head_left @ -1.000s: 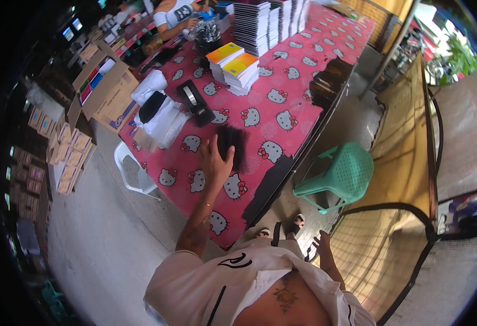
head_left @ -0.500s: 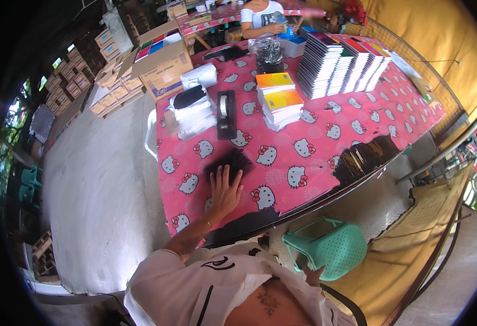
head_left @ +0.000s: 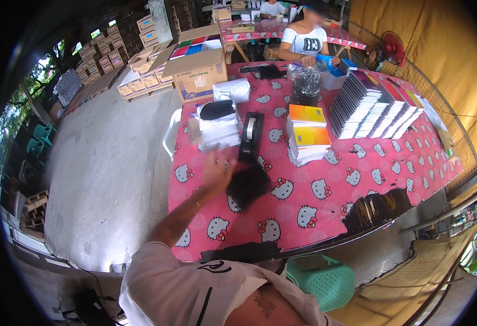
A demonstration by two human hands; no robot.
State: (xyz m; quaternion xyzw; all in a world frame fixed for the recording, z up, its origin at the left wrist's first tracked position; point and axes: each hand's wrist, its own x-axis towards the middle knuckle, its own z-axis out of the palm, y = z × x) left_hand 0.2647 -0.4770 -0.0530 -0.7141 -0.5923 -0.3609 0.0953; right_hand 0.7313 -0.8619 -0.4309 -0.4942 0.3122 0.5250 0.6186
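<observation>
Black bristly bundle: head view, lying on the pink patterned tablecloth, near side of table, just below the near end of a black tape dispenser. Outline blurred. Left hand at its left edge, forearm in from lower left; fingers partly bent, smeared by blur. Cannot tell whether they grip the bundle or only touch it. Right hand out of view; state cannot be told.

Left of dispenser: white plastic sheets in a pile, a second black bundle on top; white plastic roll just behind. Right of dispenser: two adjoining piles of yellow-orange booklets. Farther right, tall stacks of spiral notebooks. Beyond the booklets, a clear plastic bag with dark contents; co-worker across the table, one hand near it. Open cardboard box off the table's left far corner, coloured covers inside. Green stool by near edge.
</observation>
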